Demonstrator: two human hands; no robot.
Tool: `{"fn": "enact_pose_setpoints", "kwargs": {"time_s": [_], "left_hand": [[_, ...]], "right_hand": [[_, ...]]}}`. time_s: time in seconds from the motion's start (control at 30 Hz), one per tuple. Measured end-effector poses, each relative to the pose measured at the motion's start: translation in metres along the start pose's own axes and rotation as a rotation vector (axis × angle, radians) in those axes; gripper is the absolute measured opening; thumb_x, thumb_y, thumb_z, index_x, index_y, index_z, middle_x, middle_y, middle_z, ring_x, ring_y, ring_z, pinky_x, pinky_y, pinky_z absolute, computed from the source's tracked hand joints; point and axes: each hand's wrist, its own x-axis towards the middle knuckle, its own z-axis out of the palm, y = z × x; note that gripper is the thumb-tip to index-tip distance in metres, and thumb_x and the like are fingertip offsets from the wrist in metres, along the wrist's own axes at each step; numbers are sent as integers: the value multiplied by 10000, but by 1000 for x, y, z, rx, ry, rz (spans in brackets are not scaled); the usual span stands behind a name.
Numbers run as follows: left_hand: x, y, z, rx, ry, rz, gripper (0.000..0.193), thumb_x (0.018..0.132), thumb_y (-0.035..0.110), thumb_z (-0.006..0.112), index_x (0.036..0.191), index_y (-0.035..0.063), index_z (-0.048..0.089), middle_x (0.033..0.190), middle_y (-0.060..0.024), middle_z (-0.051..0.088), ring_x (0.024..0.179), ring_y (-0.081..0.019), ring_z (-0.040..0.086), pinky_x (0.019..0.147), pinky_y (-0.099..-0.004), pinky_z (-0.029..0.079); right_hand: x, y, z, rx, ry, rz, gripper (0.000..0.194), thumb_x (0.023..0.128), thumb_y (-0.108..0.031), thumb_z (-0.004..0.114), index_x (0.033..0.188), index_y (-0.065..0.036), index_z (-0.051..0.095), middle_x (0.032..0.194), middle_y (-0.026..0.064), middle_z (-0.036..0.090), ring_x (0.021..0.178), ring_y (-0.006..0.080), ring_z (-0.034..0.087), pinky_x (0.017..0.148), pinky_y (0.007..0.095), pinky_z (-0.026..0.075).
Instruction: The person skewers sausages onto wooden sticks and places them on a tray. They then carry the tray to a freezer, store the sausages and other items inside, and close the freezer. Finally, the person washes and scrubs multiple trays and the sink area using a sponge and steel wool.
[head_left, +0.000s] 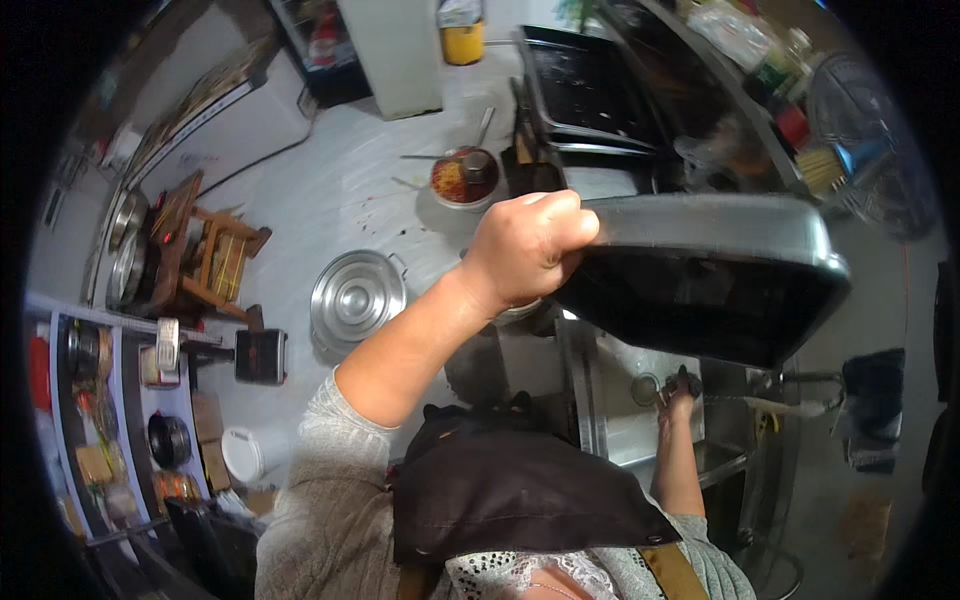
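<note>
My left hand (536, 232) is raised and closed around one end of a deep rectangular pan (697, 307) with a black inside and a shiny metal rim. The pan is tilted and hangs above a stainless steel sink (619, 431). Down in that sink, my right hand (675, 405) has its fingers around a small dark object (691, 385), perhaps a scrubber; it is too small and blurred to name surely. A round drain (645, 390) shows beside that hand. The pan hides the far part of the sink.
A faucet (814, 379) stands right of the sink. Black trays (589, 86) stand beyond it. On the floor are a tub of red chilli sauce (457, 187) with a ladle, a round metal pot (356, 300), a wooden stool (199, 255) and a white bucket (244, 454). Shelves (116, 322) line the left.
</note>
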Motion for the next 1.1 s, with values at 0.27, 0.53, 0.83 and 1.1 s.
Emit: {"fn": "enact_pose_setpoints", "kwargs": {"time_s": [0.27, 0.53, 0.83, 1.1], "left_hand": [[-163, -54, -216, -245, 209, -741, 130, 886, 39, 647, 827, 41, 532, 727, 17, 473, 704, -85, 459, 634, -282, 422], [-356, 5, -408, 384, 650, -1213, 346, 886, 311, 722, 947, 10, 563, 810, -167, 623, 776, -298, 617, 731, -402, 497], [-563, 282, -353, 1025, 1217, -1418, 251, 930, 141, 648, 1164, 52, 627, 1112, -175, 630, 1010, -337, 639, 890, -415, 513], [-652, 417, -195, 915, 1528, -1972, 198, 994, 189, 570, 1090, 32, 644, 1049, -170, 666, 995, -351, 646, 890, -421, 502]], "right_hand": [[-100, -52, 208, -253, -325, -234, 499, 877, -379, 762, 1165, 18, 665, 1055, 87, 700, 916, 242, 674, 768, 345, 545], [-283, -44, 356, -491, -1081, -290, 434, 917, -217, 670, 1255, 44, 593, 1103, 136, 693, 949, 281, 694, 882, 389, 561], [-430, 173, 554, -1589, -1423, -1575, 210, 808, -269, 700, 900, -86, 743, 858, 134, 744, 799, 308, 714, 744, 413, 549], [-722, 488, 644, -1439, -1629, -776, 630, 830, -483, 614, 1080, 91, 690, 1119, 236, 715, 1063, 349, 684, 879, 434, 509]]}}
